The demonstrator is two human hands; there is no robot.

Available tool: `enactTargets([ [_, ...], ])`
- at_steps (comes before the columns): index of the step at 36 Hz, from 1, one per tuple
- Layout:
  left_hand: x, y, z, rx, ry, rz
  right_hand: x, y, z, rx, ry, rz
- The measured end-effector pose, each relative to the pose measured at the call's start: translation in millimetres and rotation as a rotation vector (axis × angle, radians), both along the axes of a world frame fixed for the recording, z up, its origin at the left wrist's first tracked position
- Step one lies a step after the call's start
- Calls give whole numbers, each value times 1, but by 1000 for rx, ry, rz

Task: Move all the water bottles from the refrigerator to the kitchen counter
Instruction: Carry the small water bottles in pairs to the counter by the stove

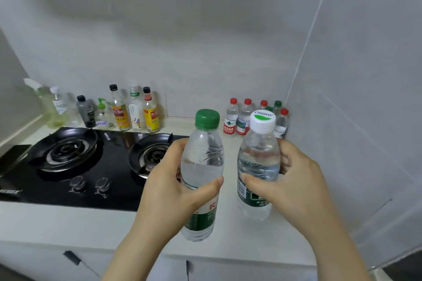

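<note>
Hands, one bottle each
Left hand grips green-capped bottle, right hand white-capped bottle, seemingly just above the table.

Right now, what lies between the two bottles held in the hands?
Nothing; the head view shows a bare gap between green-capped bottle and white-capped bottle, counter behind.

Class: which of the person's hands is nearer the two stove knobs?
Left. The left hand, gripping the green-capped bottle, is just right of the knobs; the right hand, holding the white-capped bottle, is farther right.
</note>
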State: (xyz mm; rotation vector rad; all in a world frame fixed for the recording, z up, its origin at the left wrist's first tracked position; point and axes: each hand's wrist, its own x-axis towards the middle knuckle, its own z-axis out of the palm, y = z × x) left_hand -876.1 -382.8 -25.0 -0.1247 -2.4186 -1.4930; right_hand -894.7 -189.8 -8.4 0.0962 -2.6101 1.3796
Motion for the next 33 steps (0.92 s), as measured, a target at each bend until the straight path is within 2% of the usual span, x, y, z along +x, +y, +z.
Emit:
enactTargets([
  [12, -79, 31, -18, 10, -71, -53, -68, 34, -14, -1, -32, -69],
  [33, -236, 4, -40, 22, -145, -205, -179, 9, -31, 46, -139, -227],
])
